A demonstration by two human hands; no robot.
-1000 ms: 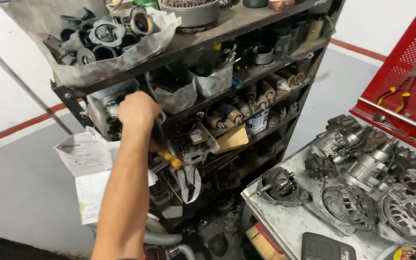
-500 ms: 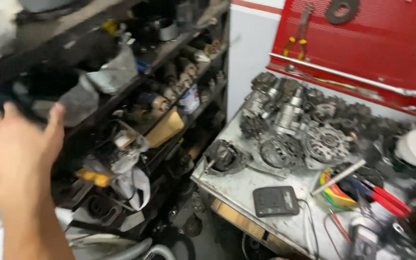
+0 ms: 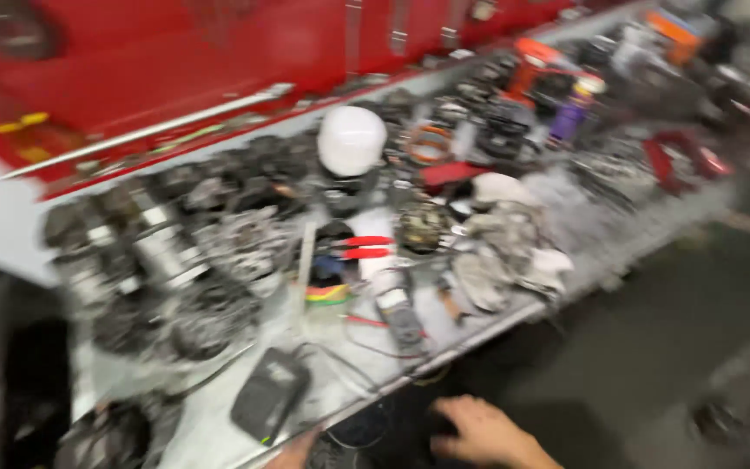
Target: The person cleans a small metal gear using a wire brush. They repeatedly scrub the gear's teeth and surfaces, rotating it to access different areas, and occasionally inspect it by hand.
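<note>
Blur smears the whole frame. One hand [image 3: 479, 432] hangs low at the bottom centre, just below the front edge of the table [image 3: 219, 434], fingers [image 3: 449, 408] spread apart and holding nothing; which hand it is cannot be told. Nearest it, on the table, lie a black flat device [image 3: 269, 393] and a grey meter [image 3: 399, 311]. Farther up sit red-handled pliers [image 3: 359, 247] and a white round cap [image 3: 351, 139], among dark metal parts [image 3: 167, 260].

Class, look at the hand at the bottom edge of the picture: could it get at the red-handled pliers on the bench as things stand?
Probably yes. The hand is empty, fingers spread, just below the bench's front edge. The red-handled pliers lie uncovered further back, though cables and a grey tool sit between.
</note>
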